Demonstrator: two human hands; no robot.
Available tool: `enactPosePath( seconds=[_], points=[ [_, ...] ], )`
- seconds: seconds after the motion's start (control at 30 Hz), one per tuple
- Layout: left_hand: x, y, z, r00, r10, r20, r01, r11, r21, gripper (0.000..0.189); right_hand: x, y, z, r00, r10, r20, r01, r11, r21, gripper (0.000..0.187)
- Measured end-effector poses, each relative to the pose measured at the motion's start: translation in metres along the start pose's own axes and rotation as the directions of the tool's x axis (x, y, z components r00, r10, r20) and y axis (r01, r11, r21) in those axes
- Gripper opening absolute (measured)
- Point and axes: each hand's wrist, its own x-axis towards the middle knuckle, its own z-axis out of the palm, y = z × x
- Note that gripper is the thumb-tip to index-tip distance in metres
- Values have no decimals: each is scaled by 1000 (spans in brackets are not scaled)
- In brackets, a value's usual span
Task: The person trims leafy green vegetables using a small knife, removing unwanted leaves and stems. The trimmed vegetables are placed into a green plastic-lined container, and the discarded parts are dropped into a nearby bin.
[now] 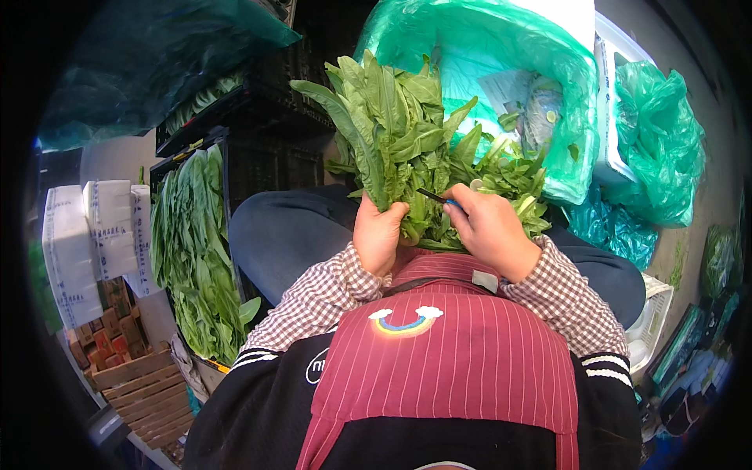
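A bunch of long-leaved green vegetables (393,123) stands upright above my lap, and my left hand (379,229) is closed round its lower part, thumb in front. My right hand (490,226) grips a small knife (433,195) with a dark blade and a bit of blue at the handle; the blade points left, against the stalks. More loose leaves and cut pieces (517,176) lie just beyond my right hand. The bunch's stem ends are partly hidden between my hands and the red striped apron (446,352).
Ahead stands a box lined with a green plastic bag (578,129), holding scraps. A black crate of leafy greens (194,235) is at my left, beside white foam boxes (70,252) and a wooden crate (144,388). Right are a crumpled green bag (658,141) and a white basket (661,317).
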Motion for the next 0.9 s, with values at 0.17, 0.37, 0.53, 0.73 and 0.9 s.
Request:
enactPosePath(
  seconds=[0.17,0.37,0.53,0.73,0.9],
  points=[
    [0,-5,-1,988,149,29,-151,986,65,51,5,-6,3,999,33,-1,-33,999,19,13],
    [1,-8,-1,961,275,40,-277,948,155,51,3,-10,11,998,69,-15,-67,995,76,14],
    [-2,3,11,967,250,54,-253,965,75,51,0,-10,23,997,66,-32,-66,998,-2,16],
    [1,-2,8,986,164,6,-162,981,-103,41,4,5,40,927,257,272,-374,649,663,21],
    [5,2,5,998,14,56,1,965,-262,32,10,7,31,840,304,450,-542,412,732,23]
  ],
)
